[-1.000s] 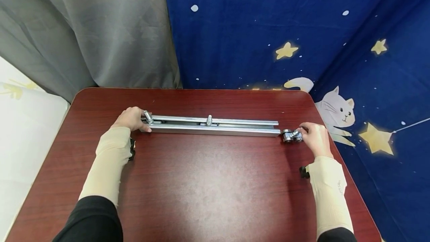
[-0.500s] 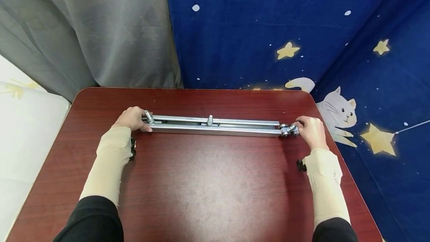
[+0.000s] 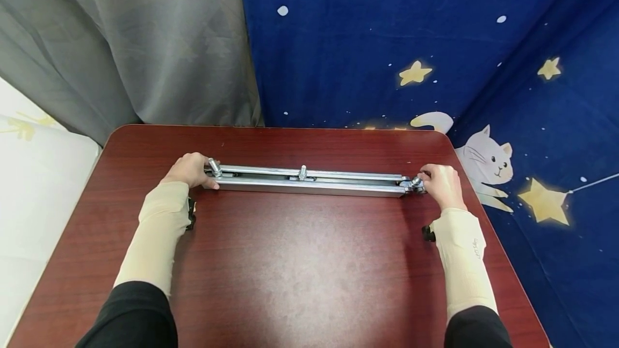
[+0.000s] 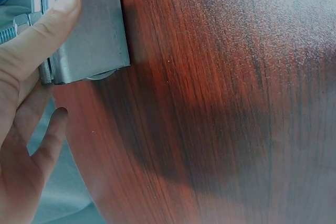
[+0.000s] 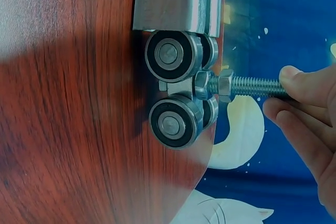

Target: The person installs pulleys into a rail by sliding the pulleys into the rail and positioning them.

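Note:
A silver metal channel track [image 3: 338, 190] with a slot along its top lies across the table. My left hand [image 3: 187, 171] grips its left end; in the left wrist view the thumb [image 4: 65, 6] presses the track's side. Two bolts stand up from the slot, one bolt [image 3: 214, 168] by the left hand and one bolt [image 3: 302, 173] near the middle. With thumb and fingertips, my right hand [image 3: 444, 186] pinches the threaded bolt [image 5: 257, 86] of a roller trolley [image 5: 179, 88]. The trolley has several bearing wheels, and its leading wheels are at the track's right end.
The reddish-brown wooden table [image 3: 309, 262] has rounded far corners. Behind it hang a grey curtain [image 3: 184, 42] and a blue curtain [image 3: 338, 42] with stars and a cat. White fabric [image 3: 43, 192] lies beyond the left edge.
The right hand has moved the trolley leftward and slightly away, from beside the track's end to its opening, where the leading wheels now partly disappear. The left hand has stayed put.

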